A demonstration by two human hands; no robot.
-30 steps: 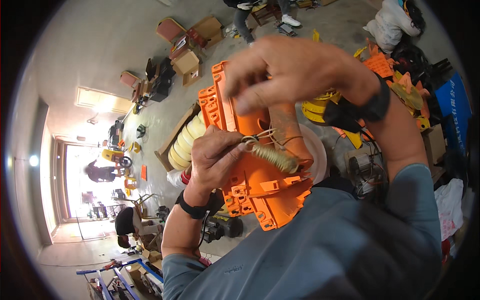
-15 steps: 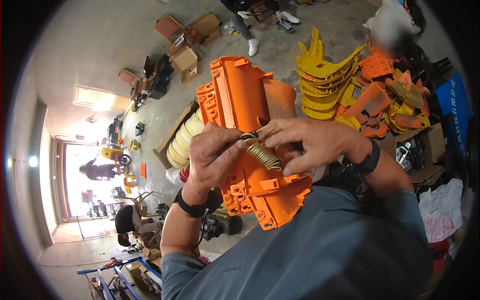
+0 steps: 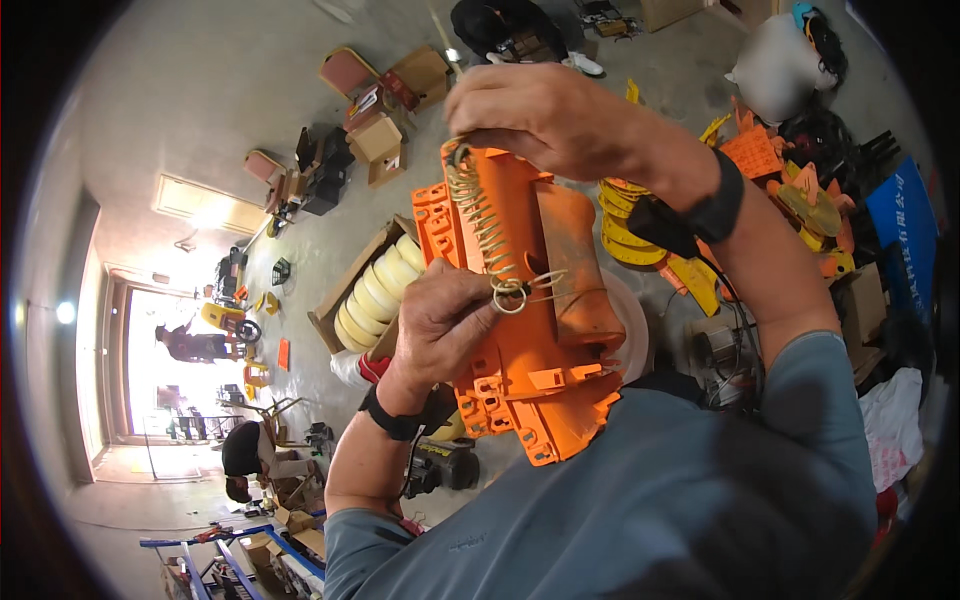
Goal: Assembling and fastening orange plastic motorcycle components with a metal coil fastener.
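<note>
Clearly stretched, brassy spring (image 3: 480,225) crosses orange housing (image 3: 540,330).

Right hand (image 3: 545,115) is up from mid-frame to top centre, pulling the spring (image 3: 480,222) from short and bunched to long and stretched along the orange plastic part (image 3: 545,330), left hand (image 3: 440,325) now pinching its lower loop.

A grey concrete floor (image 3: 210,110) carries everything here. On it lies an open cardboard box (image 3: 345,300) packed with a row of pale yellow rolls (image 3: 378,292). Farther off sit several smaller cardboard boxes (image 3: 380,140) and two pinkish chairs (image 3: 345,72). To the right, a stack of yellow plastic parts (image 3: 625,225) rests beside a scattered heap of orange parts (image 3: 760,155), with a white bag (image 3: 780,70) behind them.
</note>
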